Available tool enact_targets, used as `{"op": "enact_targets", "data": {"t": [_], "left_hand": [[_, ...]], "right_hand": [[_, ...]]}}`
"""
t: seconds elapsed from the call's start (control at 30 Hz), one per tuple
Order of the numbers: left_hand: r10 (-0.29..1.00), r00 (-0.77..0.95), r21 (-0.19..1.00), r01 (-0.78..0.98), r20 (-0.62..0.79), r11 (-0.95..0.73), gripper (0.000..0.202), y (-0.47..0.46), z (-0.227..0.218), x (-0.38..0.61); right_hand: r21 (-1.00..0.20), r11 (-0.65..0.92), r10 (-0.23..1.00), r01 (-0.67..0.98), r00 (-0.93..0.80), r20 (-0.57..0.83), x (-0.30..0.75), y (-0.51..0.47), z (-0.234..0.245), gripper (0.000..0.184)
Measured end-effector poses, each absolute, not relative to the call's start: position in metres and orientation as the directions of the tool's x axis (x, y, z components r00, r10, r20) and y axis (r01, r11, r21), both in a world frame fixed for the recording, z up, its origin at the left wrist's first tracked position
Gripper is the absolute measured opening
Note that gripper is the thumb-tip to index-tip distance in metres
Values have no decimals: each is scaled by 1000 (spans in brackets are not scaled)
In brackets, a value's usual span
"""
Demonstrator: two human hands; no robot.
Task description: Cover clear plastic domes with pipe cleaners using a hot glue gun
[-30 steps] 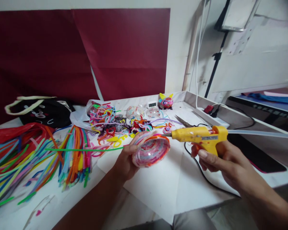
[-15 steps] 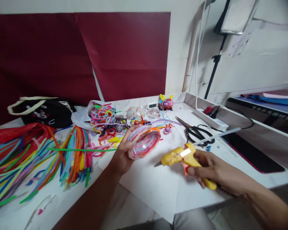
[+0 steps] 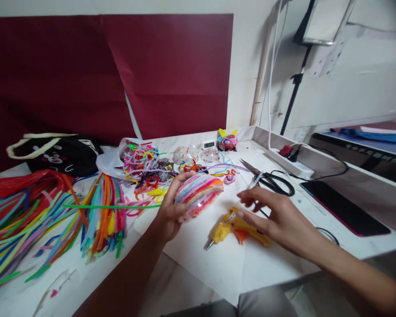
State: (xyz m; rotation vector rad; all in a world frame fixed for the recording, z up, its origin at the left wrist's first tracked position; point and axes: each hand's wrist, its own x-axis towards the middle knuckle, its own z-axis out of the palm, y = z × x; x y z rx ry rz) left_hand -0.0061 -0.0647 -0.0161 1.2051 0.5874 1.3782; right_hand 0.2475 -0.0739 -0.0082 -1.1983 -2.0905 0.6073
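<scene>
My left hand point(image 3: 170, 211) is closed around a clear plastic half-ball point(image 3: 199, 196) striped with pink, blue, white and orange pipe cleaners. Its striped outer side is turned up towards me. To the right, my right hand point(image 3: 272, 215) hovers with fingers apart and nothing held. Just below it a yellow glue gun point(image 3: 226, 226) with an orange trigger lies on the white paper, nozzle pointing left and towards me; the hand partly covers its handle. Black-handled scissors point(image 3: 267, 178) lie beyond the right hand.
Bundled pipe cleaners point(image 3: 107, 215) spread over the left side, with a black bag point(image 3: 62, 156) behind. A heap of bent pipe cleaners point(image 3: 141, 158), a decorated ball point(image 3: 227, 141) and a small clock point(image 3: 209, 144) stand at the back. A phone point(image 3: 346, 209) and power strip point(image 3: 292, 163) lie right.
My right hand has let go of the glue gun, which now lies on the paper. My left hand has turned the half-ball so its striped outside shows instead of its hollow.
</scene>
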Motion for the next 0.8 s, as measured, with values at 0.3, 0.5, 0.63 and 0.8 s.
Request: {"op": "enact_targets", "data": {"t": [0.3,0.5,0.63,0.8], "left_hand": [[866,317,914,-251,388,-318,65,-73,-16,-6],[830,378,910,-237,409,-341,66,-73,-16,-5],[821,379,904,-213,426,-371,63,-74,-16,-4],[793,419,896,-181,443,-405,62,-73,-15,-4]], "right_hand": [[-730,651,759,208,-200,620,210,-78,4,37],[-774,618,785,136,-170,596,209,-76,2,29],[-803,587,806,105,-161,569,209,-76,1,29],[-901,434,891,28,-162,424,210,-78,4,31]]}}
